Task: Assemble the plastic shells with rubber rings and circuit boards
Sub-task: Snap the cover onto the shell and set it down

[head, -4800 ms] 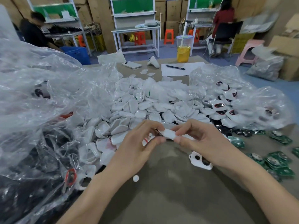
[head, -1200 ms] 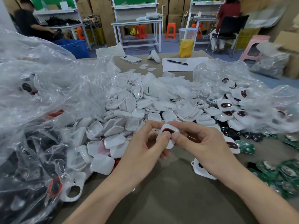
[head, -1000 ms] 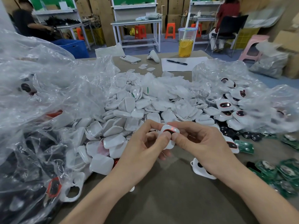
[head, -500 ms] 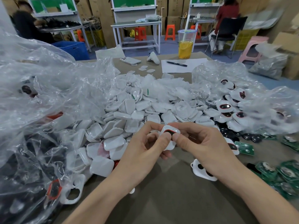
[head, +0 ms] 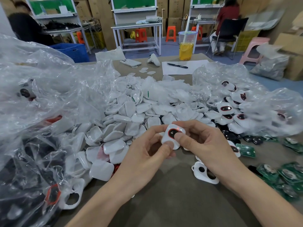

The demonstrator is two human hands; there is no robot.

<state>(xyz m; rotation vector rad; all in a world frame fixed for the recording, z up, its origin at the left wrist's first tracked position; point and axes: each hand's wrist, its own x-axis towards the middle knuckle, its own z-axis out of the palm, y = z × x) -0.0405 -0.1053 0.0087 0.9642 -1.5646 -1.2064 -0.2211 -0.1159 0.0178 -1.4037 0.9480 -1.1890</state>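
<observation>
Both hands hold one white plastic shell (head: pixel 170 136) with a red-rimmed black rubber button facing me and a small red light lit near its top edge. My left hand (head: pixel 144 159) grips its lower left side with thumb on the face. My right hand (head: pixel 201 145) grips the right side, thumb pressing the black button. A heap of white shell halves (head: pixel 131 115) lies behind. An open white shell front (head: pixel 203 175) lies under my right wrist. Green circuit boards (head: pixel 285 174) lie at the right, with black rubber pieces (head: pixel 229 135) behind my right hand.
A large clear plastic bag (head: pixel 41 112) with parts fills the left. Another bag (head: pixel 262 108) of assembled shells sits at the right. At the far table end are a phone (head: pixel 130 62), a pen (head: pixel 177 65) on paper and a cup (head: pixel 186 46) of yellow drink. People sit at benches behind.
The shell has been turned from edge-on to face up in both hands. My right thumb now presses the black button and a red light shows on the shell.
</observation>
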